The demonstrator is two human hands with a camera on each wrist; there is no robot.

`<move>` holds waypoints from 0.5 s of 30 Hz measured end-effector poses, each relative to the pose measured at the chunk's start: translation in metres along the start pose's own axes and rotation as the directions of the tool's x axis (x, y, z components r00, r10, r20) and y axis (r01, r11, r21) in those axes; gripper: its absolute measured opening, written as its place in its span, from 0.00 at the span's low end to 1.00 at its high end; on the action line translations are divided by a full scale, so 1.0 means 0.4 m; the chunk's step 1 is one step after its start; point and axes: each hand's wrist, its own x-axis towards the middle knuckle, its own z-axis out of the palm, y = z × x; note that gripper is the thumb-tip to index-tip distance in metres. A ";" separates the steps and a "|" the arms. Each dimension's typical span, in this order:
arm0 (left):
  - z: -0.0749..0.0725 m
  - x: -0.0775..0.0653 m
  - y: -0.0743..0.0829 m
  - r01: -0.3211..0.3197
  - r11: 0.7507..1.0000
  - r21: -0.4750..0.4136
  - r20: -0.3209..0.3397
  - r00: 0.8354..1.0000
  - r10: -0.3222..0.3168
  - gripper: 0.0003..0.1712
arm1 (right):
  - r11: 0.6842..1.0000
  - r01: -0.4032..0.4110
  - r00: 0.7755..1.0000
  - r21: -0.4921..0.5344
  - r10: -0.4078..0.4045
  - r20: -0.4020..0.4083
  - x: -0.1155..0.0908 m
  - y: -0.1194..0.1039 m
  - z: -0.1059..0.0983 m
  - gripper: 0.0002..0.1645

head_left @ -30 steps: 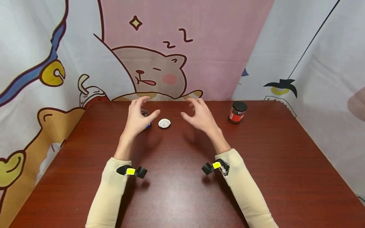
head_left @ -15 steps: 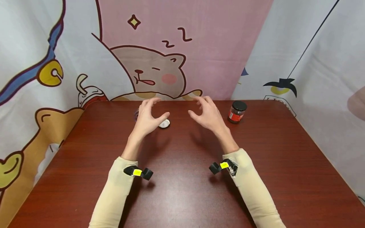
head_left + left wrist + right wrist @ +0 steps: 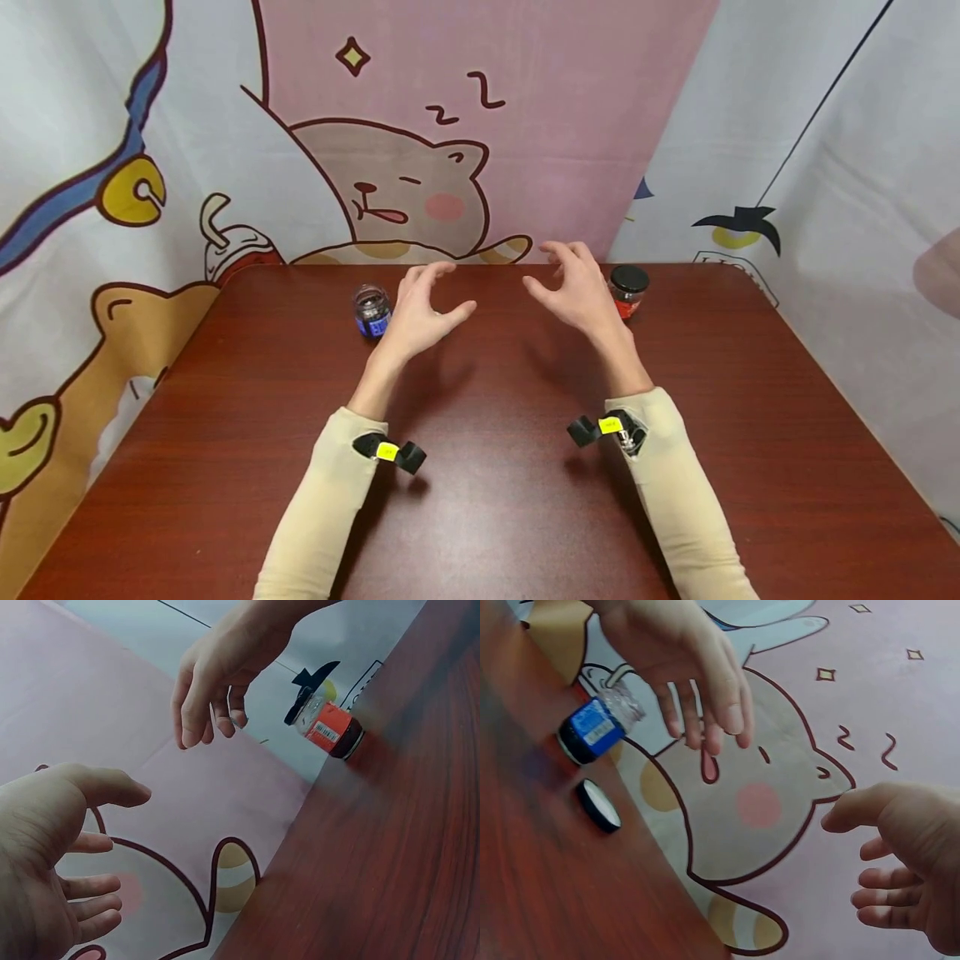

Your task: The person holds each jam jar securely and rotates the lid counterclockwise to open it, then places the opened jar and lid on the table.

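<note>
Both hands hover above the table with fingers loosely bent and nothing in them. My left hand (image 3: 422,315) is just right of an uncapped glass jar (image 3: 372,312) with a blue label and dark contents. In the right wrist view a lid (image 3: 598,805), white inside and black at the rim, lies on the table beside that jar (image 3: 596,727); the left hand hides it in the head view. My right hand (image 3: 577,292) is left of a second jar (image 3: 628,290), red-labelled with a black lid on, and partly covers it. Neither hand touches a jar.
The reddish-brown wooden table (image 3: 480,500) reaches back to a printed curtain (image 3: 570,125) with a cartoon bear. More curtain hangs at the left and right sides. Each sleeve carries a small black wrist camera (image 3: 408,457).
Both hands have drifted to the right together, still apart. The blue-labelled jar has come out from behind the left hand, the lid is now hidden, and the right hand has neared the red-labelled jar.
</note>
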 end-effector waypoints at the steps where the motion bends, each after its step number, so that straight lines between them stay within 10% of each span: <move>1: 0.005 0.001 0.002 0.002 1.000 -0.002 0.005 1.000 -0.002 0.36 | 1.000 -0.006 1.000 -0.006 0.006 -0.002 0.000 0.005 -0.005 0.34; 15: 0.074 0.018 0.013 0.015 0.999 -0.030 0.060 0.998 -0.013 0.36 | 0.993 -0.116 0.993 -0.011 0.116 0.029 0.001 0.055 -0.075 0.36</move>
